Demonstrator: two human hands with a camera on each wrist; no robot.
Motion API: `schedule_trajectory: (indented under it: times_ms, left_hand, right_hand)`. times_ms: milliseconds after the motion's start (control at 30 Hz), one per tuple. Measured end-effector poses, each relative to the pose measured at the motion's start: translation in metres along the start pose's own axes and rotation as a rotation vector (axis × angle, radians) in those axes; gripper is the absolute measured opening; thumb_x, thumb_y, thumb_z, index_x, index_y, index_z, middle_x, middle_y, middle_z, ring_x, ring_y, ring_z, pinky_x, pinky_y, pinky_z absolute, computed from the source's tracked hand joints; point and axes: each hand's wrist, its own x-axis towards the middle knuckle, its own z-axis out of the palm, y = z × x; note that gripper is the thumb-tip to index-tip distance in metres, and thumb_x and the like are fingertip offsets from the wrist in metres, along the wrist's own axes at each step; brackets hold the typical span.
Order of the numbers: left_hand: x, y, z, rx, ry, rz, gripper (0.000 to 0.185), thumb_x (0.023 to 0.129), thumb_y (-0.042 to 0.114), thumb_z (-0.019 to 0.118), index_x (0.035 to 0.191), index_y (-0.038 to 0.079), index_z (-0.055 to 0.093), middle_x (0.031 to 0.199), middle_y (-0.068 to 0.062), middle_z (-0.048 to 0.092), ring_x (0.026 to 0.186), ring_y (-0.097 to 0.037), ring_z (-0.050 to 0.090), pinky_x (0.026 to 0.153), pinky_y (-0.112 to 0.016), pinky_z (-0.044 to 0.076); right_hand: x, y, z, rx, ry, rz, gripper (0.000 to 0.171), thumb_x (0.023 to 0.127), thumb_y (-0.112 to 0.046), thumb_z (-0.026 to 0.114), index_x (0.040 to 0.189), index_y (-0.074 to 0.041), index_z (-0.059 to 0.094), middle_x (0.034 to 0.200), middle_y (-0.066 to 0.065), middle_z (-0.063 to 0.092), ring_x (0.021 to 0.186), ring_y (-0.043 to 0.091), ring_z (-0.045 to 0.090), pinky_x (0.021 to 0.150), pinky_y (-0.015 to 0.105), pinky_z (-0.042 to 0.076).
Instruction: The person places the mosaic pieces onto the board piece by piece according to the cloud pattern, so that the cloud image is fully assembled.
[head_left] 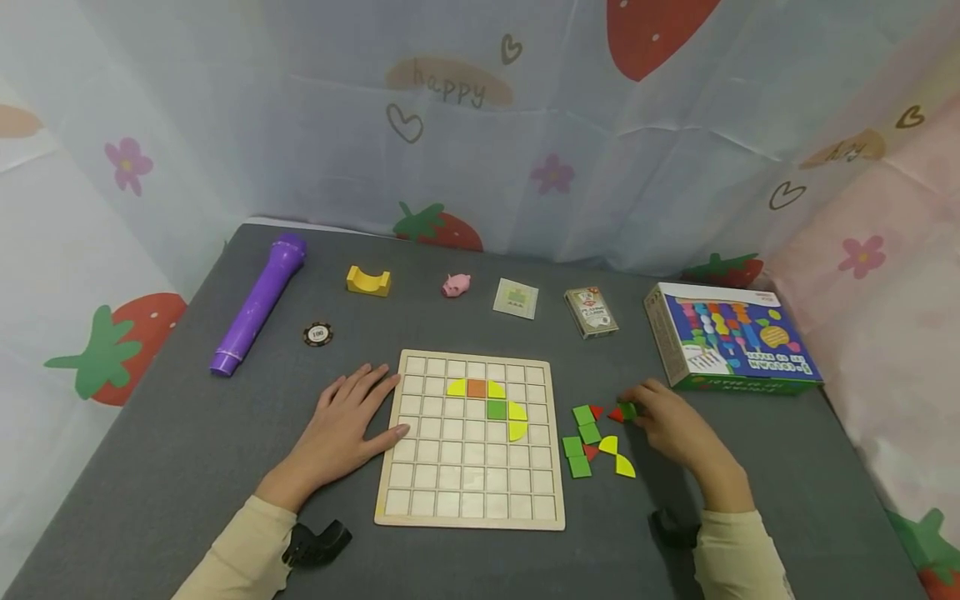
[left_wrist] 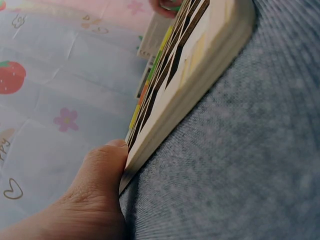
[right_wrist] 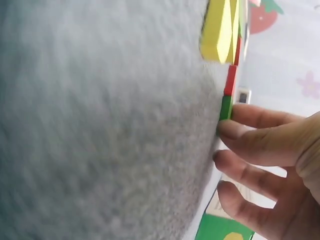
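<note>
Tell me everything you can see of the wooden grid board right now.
The wooden grid board is a pale, square tray that looks like light wood, with a raised rim and square cells. It lies flat on the grey table. Five pieces sit in its upper middle: two yellow, an orange square, a green square and a larger yellow curve. The left hand rests flat beside it, fingers touching its left edge.

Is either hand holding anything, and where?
The right hand pinches a small green wooden tile at its edge. The left hand only rests flat against the wooden grid board.
</note>
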Motion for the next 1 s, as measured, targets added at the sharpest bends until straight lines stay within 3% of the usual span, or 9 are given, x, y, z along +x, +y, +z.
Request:
schedule_trajectory:
  times_ms: [200, 533, 733, 1000]
  left_hand:
    - [0.000, -0.001, 0.002, -0.001, 0.008, 0.003, 0.074, 0.089, 0.056, 0.057, 0.148, 0.016, 0.037, 0.153, -0.011, 0.033, 0.143, -0.034, 0.023, 0.109, -0.059, 0.018]
    - [0.000, -0.002, 0.002, 0.000, 0.003, 0.004, 0.074, 0.090, 0.056, 0.057, 0.149, 0.016, 0.037, 0.153, -0.011, 0.033, 0.143, -0.033, 0.023, 0.110, -0.058, 0.017]
    - [0.002, -0.001, 0.001, -0.007, 0.003, 0.009, 0.074, 0.090, 0.055, 0.057, 0.149, 0.016, 0.037, 0.153, -0.012, 0.033, 0.143, -0.033, 0.023, 0.110, -0.059, 0.017]
    - [0.001, -0.002, 0.002, -0.005, 0.005, 0.004, 0.074, 0.090, 0.056, 0.057, 0.148, 0.016, 0.037, 0.153, -0.011, 0.033, 0.143, -0.033, 0.023, 0.110, -0.059, 0.018]
  right_hand:
    - [-0.001, -0.011, 0.006, -0.036, 0.007, -0.052, 0.028, 0.087, 0.004, 0.064, 0.113, -0.006, 0.064, 0.110, 0.009, 0.059, 0.096, 0.026, 0.060, 0.087, 0.049, 0.051]
    - [-0.007, -0.024, 0.008, -0.068, -0.055, 0.002, 0.024, 0.089, -0.006, 0.067, 0.112, -0.003, 0.063, 0.108, 0.008, 0.058, 0.094, 0.022, 0.060, 0.085, 0.045, 0.052]
    - [-0.008, -0.030, -0.003, -0.085, -0.026, 0.028, 0.022, 0.089, -0.006, 0.067, 0.110, -0.001, 0.063, 0.105, 0.009, 0.058, 0.092, 0.022, 0.061, 0.082, 0.044, 0.053]
    - [0.013, -0.071, -0.005, -0.063, 0.002, -0.082, 0.027, 0.090, -0.013, 0.068, 0.115, -0.005, 0.062, 0.110, 0.007, 0.057, 0.092, 0.019, 0.062, 0.080, 0.038, 0.055]
